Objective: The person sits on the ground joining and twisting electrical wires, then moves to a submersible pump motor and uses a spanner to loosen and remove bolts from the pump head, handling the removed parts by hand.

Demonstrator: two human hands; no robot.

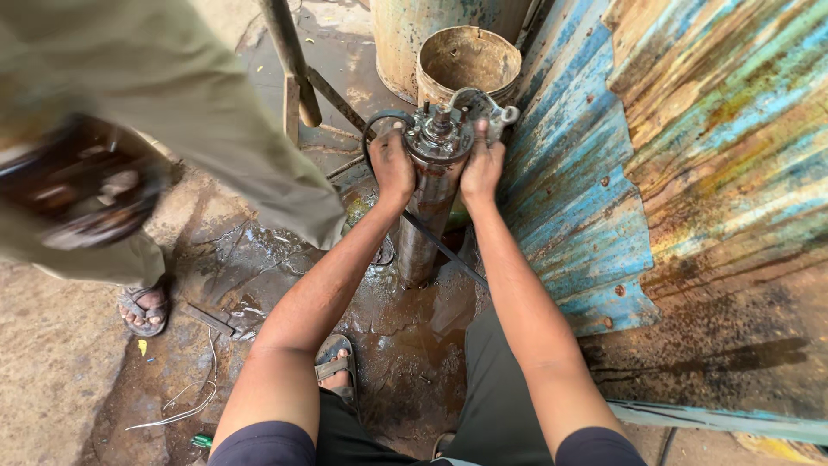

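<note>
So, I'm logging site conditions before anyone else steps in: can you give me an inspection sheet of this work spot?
Surface: wet, muddy ground, puddled around the cylinder's base.
Job's things: rusty upright motor cylinder with bolted metal head.
Clutter: loose white wire, small green item, metal scrap.
Grippers: left hand and right hand clasp the cylinder's top from either side.
Cables: black cable runs from the head down past the cylinder.
Surroundings: rusted blue corrugated sheet at right, open rusty drum behind, another person's sandalled foot at left.
</note>
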